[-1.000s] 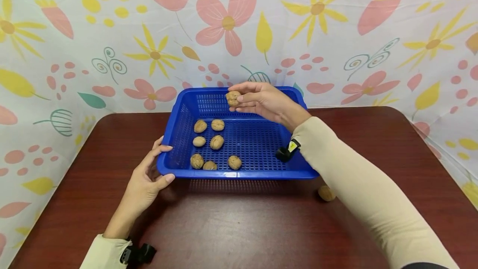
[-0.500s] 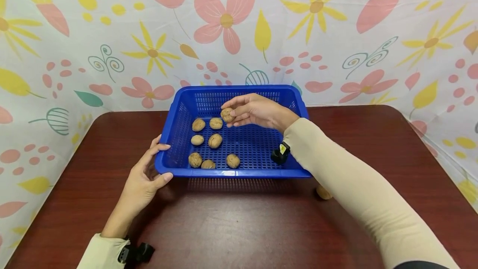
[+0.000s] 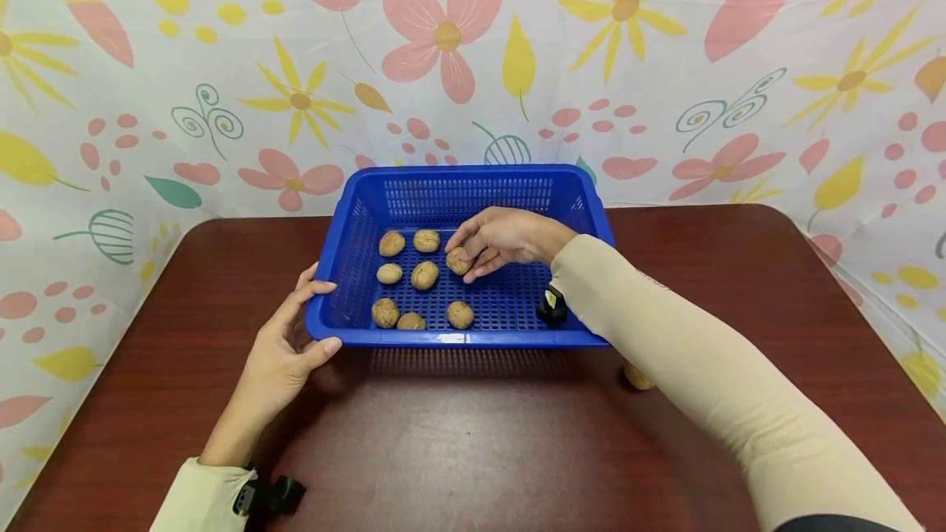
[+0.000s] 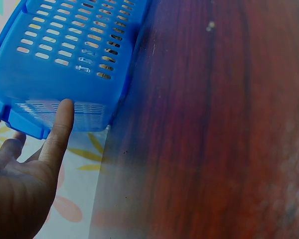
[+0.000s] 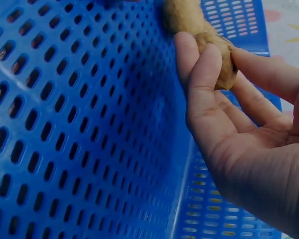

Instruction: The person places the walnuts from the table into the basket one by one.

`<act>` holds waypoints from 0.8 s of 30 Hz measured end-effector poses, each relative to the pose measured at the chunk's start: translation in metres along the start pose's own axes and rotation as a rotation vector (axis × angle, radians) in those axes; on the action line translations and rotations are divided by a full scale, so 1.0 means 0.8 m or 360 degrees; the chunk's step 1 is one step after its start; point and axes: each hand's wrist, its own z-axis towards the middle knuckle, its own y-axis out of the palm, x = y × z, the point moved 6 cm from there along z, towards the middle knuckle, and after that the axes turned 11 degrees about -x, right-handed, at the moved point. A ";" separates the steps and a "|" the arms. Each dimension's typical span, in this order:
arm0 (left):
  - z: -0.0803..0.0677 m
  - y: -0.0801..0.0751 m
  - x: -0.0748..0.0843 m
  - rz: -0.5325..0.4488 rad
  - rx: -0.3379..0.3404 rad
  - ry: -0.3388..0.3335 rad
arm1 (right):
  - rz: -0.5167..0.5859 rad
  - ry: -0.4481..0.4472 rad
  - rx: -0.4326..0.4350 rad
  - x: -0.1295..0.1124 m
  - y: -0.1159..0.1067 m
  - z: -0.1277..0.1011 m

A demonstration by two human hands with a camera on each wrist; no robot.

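Observation:
In the head view, my right hand (image 3: 510,235) is inside the blue plastic basket (image 3: 473,339), pinching a walnut (image 3: 457,261) between thumb and fingertips. The right wrist view shows this walnut (image 5: 228,64) low over the slotted floor, overlapping another behind it. Several walnuts lie in the basket's left half, among them one walnut (image 3: 424,275) just left of the held one and one walnut (image 3: 460,315) near the front wall. My left hand (image 3: 277,364) grips the basket's left end, thumb at the front corner and a finger over the rim. A finger (image 4: 65,117) lies along the outer wall in the left wrist view.
One walnut (image 3: 638,377) sits on the brown table (image 3: 443,442), partly covered by my right sleeve (image 3: 687,343). A floral cloth (image 3: 473,39) hangs right behind the table and basket. Black wrist cameras are strapped on both arms.
My right hand has come down from near the back rim into the basket, carrying the walnut toward the floor beside the others. The left hand keeps its hold; the view has shifted slightly.

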 end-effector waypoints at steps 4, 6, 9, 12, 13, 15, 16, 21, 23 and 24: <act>0.000 0.000 0.000 0.0004 -0.0002 -0.0009 | -0.0026 0.0042 0.0007 0.005 0.001 0.001; 0.000 0.000 0.000 0.0008 0.0000 -0.0011 | -0.0035 0.0057 0.0008 0.007 0.002 0.002; -0.001 0.000 0.001 0.0008 0.0005 -0.0011 | -0.0050 0.0077 0.0008 0.010 0.003 0.003; -0.001 0.000 0.002 0.0003 0.0000 -0.0003 | -0.0050 0.0096 0.0014 0.011 0.004 0.004; -0.001 0.000 0.002 0.0004 -0.0002 -0.0001 | -0.0052 0.0099 0.0014 0.011 0.004 0.004; -0.001 0.000 0.002 0.0006 -0.0005 0.0006 | -0.0059 0.0105 0.0013 0.011 0.005 0.003; -0.001 0.000 0.001 0.0007 -0.0006 0.0009 | -0.0069 0.0108 0.0011 0.011 0.005 0.003; -0.001 0.000 0.000 0.0006 -0.0006 0.0007 | -0.0139 0.0112 0.0011 0.010 0.006 0.001; -0.001 0.000 0.000 0.0009 -0.0005 0.0001 | -0.0167 0.0108 0.0017 0.009 0.007 0.001; -0.001 0.000 0.000 0.0011 -0.0004 -0.0003 | -0.0182 0.0104 0.0022 0.009 0.007 0.000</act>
